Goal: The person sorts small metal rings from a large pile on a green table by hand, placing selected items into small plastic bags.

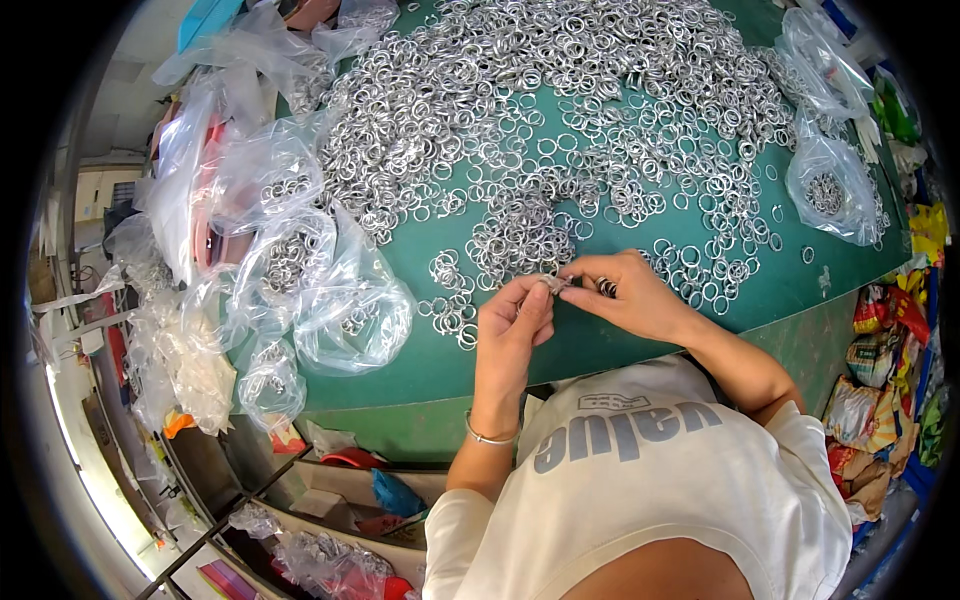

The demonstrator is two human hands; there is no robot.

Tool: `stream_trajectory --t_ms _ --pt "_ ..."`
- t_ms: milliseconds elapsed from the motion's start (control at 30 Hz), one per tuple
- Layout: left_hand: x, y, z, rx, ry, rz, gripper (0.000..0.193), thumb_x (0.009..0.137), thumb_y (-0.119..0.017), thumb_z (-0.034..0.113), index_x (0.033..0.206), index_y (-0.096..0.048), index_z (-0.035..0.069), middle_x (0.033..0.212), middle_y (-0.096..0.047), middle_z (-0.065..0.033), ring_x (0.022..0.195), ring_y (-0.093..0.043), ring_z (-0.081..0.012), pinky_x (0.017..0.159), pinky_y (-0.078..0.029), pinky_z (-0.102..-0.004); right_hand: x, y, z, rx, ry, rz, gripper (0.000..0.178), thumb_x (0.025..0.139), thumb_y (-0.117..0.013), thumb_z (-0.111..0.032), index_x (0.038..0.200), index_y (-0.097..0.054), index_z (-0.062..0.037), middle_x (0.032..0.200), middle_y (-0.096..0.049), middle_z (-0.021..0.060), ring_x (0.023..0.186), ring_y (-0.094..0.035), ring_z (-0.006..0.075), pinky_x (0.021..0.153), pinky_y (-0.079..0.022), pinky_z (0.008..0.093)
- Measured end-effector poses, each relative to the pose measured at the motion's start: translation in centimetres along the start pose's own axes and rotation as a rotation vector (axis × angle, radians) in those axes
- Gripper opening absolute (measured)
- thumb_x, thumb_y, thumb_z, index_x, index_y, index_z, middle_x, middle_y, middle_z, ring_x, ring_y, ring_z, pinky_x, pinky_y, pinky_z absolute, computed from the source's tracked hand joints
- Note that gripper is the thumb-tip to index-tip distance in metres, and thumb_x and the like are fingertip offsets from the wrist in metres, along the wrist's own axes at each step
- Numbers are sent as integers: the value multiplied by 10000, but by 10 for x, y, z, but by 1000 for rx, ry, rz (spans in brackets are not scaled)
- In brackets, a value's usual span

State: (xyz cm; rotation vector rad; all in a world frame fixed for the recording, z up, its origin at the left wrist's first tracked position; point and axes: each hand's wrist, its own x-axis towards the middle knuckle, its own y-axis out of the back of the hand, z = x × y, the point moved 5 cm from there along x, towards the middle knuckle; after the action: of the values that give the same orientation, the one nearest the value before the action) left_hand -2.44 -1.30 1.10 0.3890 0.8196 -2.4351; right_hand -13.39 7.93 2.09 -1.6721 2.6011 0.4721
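Over the near edge of the green tabletop (420, 380), my two hands meet at the fingertips. My left hand (514, 312) is closed, pinching small silver metal rings (550, 284) between thumb and forefinger. Thumb and forefinger of my right hand (635, 292) close on the same rings from the other side. Several more rings (606, 287) sit in the curl of my right fingers. How many rings are pinched is too small to tell. Just beyond the fingertips lies a small pile of loose rings (515, 235); a few more lie scattered to either side.
A large heap of silver rings (580, 50) spreads across the far side. Clear plastic bags with rings (350, 300) crowd the left edge, and another bag (828, 190) lies at the right. Below the table at left stand open compartments (320, 505); colourful packages (875, 360) are stacked at right.
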Motion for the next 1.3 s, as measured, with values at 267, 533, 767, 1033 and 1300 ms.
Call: stream_trajectory --t_ms 267,533,767,1033,1300 --pt "4 3 -10 -154 24 4 127 907 -521 85 945 -579 -21 631 -375 53 524 -281 -42 469 -240 -198 -7 5 2 271 -97 22 174 882 -562 -133 893 -612 34 667 -551 45 621 -455 57 546 -392 240" --pt "-6 -7 -3 257 -249 140 81 884 -550 48 928 -571 -17 682 -450 40 547 -344 -26 482 -269 -187 -17 17 -3 92 -63 178 165 883 -557 -126 883 -601 33 748 -636 107 650 -573 123 592 -447 269" --pt "3 -21 -17 71 -133 64 97 898 -540 74 934 -549 -15 644 -404 32 565 -358 -57 494 -287 -207 -38 33 -11 -112 74 376 98 849 -586 -105 839 -589 -8 707 -608 129 599 -600 278 526 -454 333" --pt "27 -64 -35 149 77 -167 152 883 -548 29 1033 -554 5 671 -387 59 564 -335 -20 477 -280 -174 -117 147 -22 -390 39 583 129 847 -597 -118 850 -612 10 736 -620 136 602 -593 225 551 -458 315" --pt "27 -62 -41 218 67 -179 149 933 -478 93 1046 -539 17 616 -331 60 522 -290 -30 453 -223 -187 -233 378 42 -838 -361 1152 254 875 -548 -213 895 -623 29 790 -625 201 716 -612 312 645 -461 359"
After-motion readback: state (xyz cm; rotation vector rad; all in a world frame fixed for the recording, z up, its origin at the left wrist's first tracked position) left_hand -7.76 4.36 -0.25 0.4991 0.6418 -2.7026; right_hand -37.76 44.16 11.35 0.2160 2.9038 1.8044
